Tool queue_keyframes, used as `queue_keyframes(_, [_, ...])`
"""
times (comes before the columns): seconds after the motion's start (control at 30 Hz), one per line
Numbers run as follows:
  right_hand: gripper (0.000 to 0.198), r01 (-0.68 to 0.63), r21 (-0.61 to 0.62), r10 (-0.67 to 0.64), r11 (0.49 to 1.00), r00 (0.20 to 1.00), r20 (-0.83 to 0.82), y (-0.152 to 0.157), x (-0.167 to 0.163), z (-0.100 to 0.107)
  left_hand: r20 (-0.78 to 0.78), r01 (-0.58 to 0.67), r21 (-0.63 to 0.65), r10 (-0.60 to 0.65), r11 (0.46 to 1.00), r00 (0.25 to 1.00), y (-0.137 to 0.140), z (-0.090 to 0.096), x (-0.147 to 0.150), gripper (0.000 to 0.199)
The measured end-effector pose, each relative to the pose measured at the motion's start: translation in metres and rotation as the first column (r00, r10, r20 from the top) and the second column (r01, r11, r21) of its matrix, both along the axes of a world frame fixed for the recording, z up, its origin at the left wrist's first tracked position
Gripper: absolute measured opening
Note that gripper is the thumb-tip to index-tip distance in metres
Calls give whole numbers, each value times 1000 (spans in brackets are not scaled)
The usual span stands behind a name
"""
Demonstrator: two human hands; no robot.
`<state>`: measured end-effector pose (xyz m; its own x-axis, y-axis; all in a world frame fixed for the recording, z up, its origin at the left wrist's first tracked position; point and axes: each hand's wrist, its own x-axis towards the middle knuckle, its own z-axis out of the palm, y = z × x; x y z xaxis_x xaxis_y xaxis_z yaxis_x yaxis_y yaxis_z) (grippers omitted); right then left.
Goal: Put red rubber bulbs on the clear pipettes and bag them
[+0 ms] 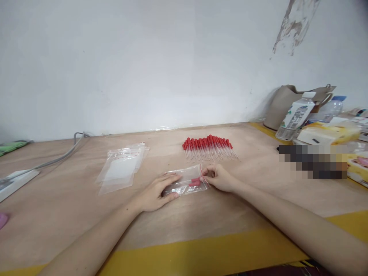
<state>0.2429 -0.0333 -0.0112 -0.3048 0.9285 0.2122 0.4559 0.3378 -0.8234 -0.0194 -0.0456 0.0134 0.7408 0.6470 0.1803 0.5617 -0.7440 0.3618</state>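
A clear zip-lock bag (185,173) lies flat on the table, its mouth with a red line facing right. Inside it are red-bulbed droppers (194,183); two bulbs show near the mouth. My left hand (156,193) rests on the bag's left end, fingers stretched out and thumb apart. At the mouth, the fingers of my right hand (216,177) are pinched together on the bag's edge beside the bulbs; the exact fingertip contact is partly hidden. Beyond the bag, a row of glass-like droppers with red bulbs (208,142) lies with tips toward me.
Left of my hands lies a stack of clear zip-lock bags (122,166). A grey cable (61,158) runs to a white power strip (18,182) at far left. At right stand a plastic bottle (297,115), a grey bag (278,105) and a yellow tissue pack (327,132).
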Motion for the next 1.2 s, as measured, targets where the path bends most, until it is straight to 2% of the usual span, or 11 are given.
queue_keyframes(0.13, [15, -26, 157, 22, 987, 999, 27, -4, -6, -3, 26, 11, -12, -11, 1000, 1000, -1, 0, 1, 47])
queue_keyframes(0.23, [19, -37, 68, 36, 997, 999, 16, 0, -1, 0, 65, 17, -30, -15, 999, 998, -2, 2, 1, 36])
queue_keyframes(0.33, [22, 131, 12, -131, 991, 991, 32, 16, 16, 5, 84, 8, -54, -4, 999, 996, -3, 3, 2, 27])
queue_keyframes(0.47, [17, 439, 236, -473, 867, 874, 113, 54, 40, 14, 87, -4, -77, 11, 997, 996, -4, 6, 2, 19])
queue_keyframes(0.6, [23, 538, 360, -626, 762, 755, 196, 93, 47, 23, 94, 4, -101, 5, 995, 996, -4, 8, 2, 16])
queue_keyframes(0.7, [34, 600, 356, -687, 717, 695, 212, 115, 42, 26, 93, 9, -119, 2, 993, 996, -4, 9, 1, 16])
queue_keyframes(0.87, [24, 662, 257, -707, 704, 691, 154, 131, 33, 28, 65, 4, -109, 3, 994, 998, -3, 6, -1, 21])
queue_keyframes(1.0, [19, 664, 268, -705, 698, 702, 96, 130, 34, 38, 58, 36, -60, -33, 998, 998, -2, 1, -2, 38])
queue_keyframes(1.07, [18, 649, 292, -678, 702, 735, -3, 121, 39, 44, 49, 30, -49, -28, 998, 998, -1, 0, -2, 41])
queue_keyframes(1.13, [19, 615, 300, -589, 730, 788, -180, 105, 43, 48, 37, 15, -44, -14, 999, 999, -1, 0, -2, 44])
queue_keyframes(1.2, [23, 544, 252, -453, 800, 824, -342, 83, 46, 46, 27, 4, -44, -3, 999, 1000, -1, 0, -2, 46])
